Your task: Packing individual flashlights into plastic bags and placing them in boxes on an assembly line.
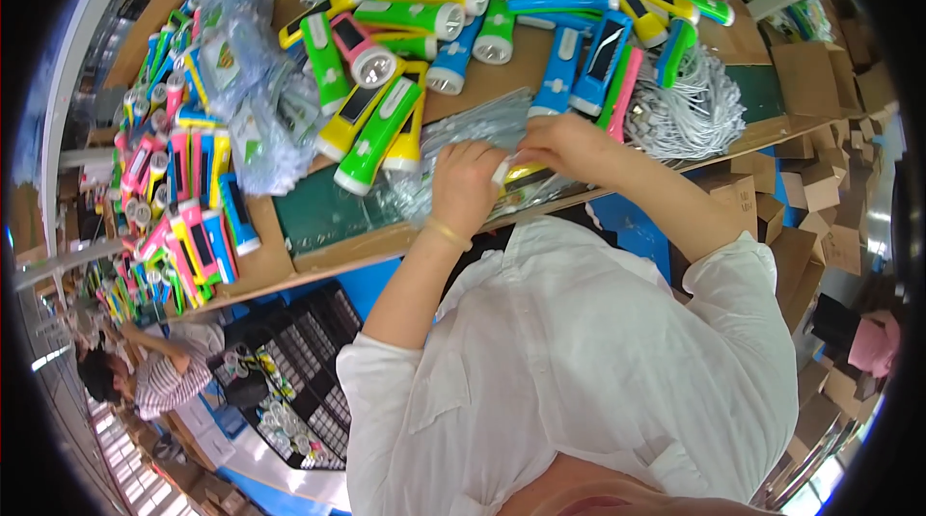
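At the table's near edge my left hand (462,183) is closed around the white end of a yellow flashlight (526,172). My right hand (571,146) bends over the same flashlight from the other side, its fingertips pinched close to the white end; what they pinch is hidden. Clear plastic bags (473,130) lie flat beneath and beyond both hands. A green flashlight (381,135) rests on yellow ones to the left of my left hand. Just beyond my right hand stand blue flashlights (557,72), with a bundle of white cables (687,111) to their right.
Many coloured flashlights (420,19) cover the far part of the table. A heap of filled clear packets (246,72) lies left, and more flashlights (198,241) beyond it. Black crates (299,362) stand below the edge. Cardboard boxes (810,82) pile up right. Another person (178,366) works at left.
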A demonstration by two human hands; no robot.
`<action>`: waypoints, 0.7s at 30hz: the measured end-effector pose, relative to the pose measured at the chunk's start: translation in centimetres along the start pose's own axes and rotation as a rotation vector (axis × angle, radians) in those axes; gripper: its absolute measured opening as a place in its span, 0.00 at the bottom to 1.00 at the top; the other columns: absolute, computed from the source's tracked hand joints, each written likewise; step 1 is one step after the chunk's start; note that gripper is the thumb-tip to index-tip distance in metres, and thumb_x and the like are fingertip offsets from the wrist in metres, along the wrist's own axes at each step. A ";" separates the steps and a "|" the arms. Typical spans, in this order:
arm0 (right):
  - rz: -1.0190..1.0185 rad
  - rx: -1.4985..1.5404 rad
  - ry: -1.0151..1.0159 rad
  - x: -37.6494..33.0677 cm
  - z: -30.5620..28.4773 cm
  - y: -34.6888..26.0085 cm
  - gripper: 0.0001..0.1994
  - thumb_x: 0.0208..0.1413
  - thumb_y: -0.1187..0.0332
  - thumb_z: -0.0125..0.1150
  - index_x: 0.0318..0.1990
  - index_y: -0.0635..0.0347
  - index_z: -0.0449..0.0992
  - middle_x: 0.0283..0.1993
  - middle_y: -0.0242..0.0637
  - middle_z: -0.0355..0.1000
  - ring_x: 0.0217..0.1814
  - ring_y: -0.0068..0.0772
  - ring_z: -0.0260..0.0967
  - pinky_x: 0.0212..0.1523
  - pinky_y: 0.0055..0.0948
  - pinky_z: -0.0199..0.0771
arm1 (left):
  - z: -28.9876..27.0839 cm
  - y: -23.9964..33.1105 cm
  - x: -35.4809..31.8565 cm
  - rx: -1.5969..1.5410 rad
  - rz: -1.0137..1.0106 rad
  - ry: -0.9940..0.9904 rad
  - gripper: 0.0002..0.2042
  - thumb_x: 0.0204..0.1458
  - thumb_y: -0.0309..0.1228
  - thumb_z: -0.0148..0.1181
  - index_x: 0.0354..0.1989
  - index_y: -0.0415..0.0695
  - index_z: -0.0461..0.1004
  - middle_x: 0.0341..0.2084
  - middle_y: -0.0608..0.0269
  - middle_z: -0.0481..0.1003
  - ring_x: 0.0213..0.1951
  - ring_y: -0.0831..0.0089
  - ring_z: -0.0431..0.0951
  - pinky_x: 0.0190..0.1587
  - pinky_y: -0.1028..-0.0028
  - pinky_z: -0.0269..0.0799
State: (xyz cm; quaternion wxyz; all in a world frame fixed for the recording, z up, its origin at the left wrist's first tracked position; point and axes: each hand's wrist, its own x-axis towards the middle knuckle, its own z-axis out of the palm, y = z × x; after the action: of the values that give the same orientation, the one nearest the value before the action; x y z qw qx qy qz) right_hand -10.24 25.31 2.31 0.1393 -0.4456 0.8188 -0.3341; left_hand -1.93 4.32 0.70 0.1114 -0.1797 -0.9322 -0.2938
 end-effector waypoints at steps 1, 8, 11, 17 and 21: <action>0.018 -0.058 -0.015 0.0 0.4 0.3 0.07 0.58 0.65 0.62 0.35 0.59 0.80 0.33 0.43 0.72 0.36 0.50 0.73 0.37 0.43 0.72 | -0.1 -0.4 -0.3 -0.013 -0.012 0.056 0.10 0.42 0.23 0.62 0.35 0.46 0.81 0.31 0.60 0.78 0.40 0.59 0.77 0.47 0.60 0.68; 0.029 0.185 0.042 0.2 -0.2 -1.3 0.09 0.55 0.64 0.62 0.32 0.61 0.79 0.38 0.44 0.75 0.45 0.50 0.74 0.42 0.44 0.74 | -1.4 -0.9 -3.6 -0.174 -0.127 0.106 0.07 0.48 0.22 0.61 0.37 0.38 0.78 0.33 0.51 0.77 0.37 0.50 0.76 0.44 0.58 0.71; -0.075 0.135 -0.032 0.8 0.9 -0.4 0.11 0.55 0.63 0.62 0.32 0.63 0.80 0.35 0.47 0.76 0.41 0.54 0.75 0.41 0.46 0.73 | -1.3 -0.6 -3.1 -0.164 -0.077 0.103 0.08 0.48 0.22 0.62 0.38 0.38 0.78 0.33 0.51 0.77 0.37 0.51 0.76 0.43 0.59 0.70; 0.119 -0.339 -0.252 2.0 -0.7 -2.3 0.10 0.57 0.62 0.60 0.31 0.57 0.80 0.41 0.42 0.73 0.44 0.48 0.76 0.42 0.45 0.77 | -1.4 -0.3 -2.1 -0.093 0.021 0.152 0.08 0.47 0.22 0.62 0.38 0.40 0.78 0.32 0.55 0.77 0.37 0.54 0.76 0.41 0.60 0.70; 0.068 -0.444 -0.236 1.6 0.5 -2.6 0.09 0.55 0.62 0.61 0.34 0.56 0.82 0.41 0.41 0.73 0.44 0.49 0.76 0.42 0.44 0.78 | -1.1 -0.4 -1.3 -0.101 0.060 0.164 0.09 0.45 0.22 0.63 0.36 0.41 0.79 0.32 0.56 0.77 0.37 0.55 0.76 0.41 0.60 0.71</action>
State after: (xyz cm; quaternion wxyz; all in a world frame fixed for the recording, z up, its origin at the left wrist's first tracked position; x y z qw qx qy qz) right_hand -9.27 22.79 3.81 0.1439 -0.4736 0.8646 -0.0867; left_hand -0.83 3.02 0.96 0.1870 -0.1884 -0.8982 -0.3505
